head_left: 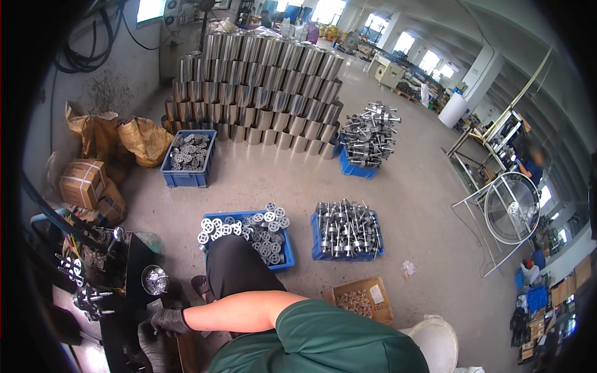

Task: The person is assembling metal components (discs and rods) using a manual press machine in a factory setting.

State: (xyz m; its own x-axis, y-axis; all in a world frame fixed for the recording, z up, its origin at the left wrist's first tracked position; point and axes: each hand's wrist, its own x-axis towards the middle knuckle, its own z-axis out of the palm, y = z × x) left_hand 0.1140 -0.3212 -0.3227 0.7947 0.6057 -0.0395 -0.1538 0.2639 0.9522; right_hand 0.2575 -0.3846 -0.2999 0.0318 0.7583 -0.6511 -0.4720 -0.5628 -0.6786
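My right hand [169, 320], in a dark grey glove, reaches left across my body to the edge of a dark machine bench. Its fingers look curled, and whatever they grip is hidden. My left hand [150, 345], also gloved in grey, is just below it and touches or nearly touches it; its fingers cannot be made out. Close above the hands sits a round metal bowl [155, 280] of small shiny parts. Beside it on the bench stands a cluster of metal shafts with hubs [93, 302].
Before my knee is a blue crate [288, 256] of spoked metal discs; right of it, another blue crate [318, 250] holds shafts. A cardboard box [380, 311] of small parts lies near my side. Stacked steel cylinders [255, 87] stand farther off. A person [533, 166] is at far right.
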